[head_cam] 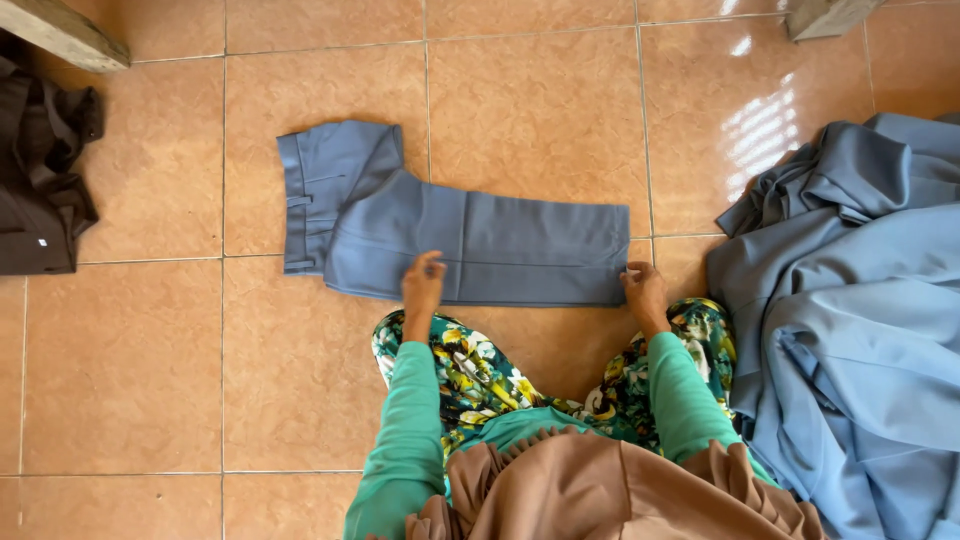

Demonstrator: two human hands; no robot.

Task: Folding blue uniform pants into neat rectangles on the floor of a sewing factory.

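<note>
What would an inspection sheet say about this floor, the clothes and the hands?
Surface: shiny orange tiled floor.
Job's things: grey-blue trousers lie flat, folded lengthwise, waistband to the left.
Clutter: heap of blue cloth at the right; dark garment at the left.
Grips: left hand rests on the trousers' near edge; right hand pinches the leg end.
Cables: nothing seen.
Surroundings: wooden pieces at the top left and top right; the person kneels in floral trousers.
</note>
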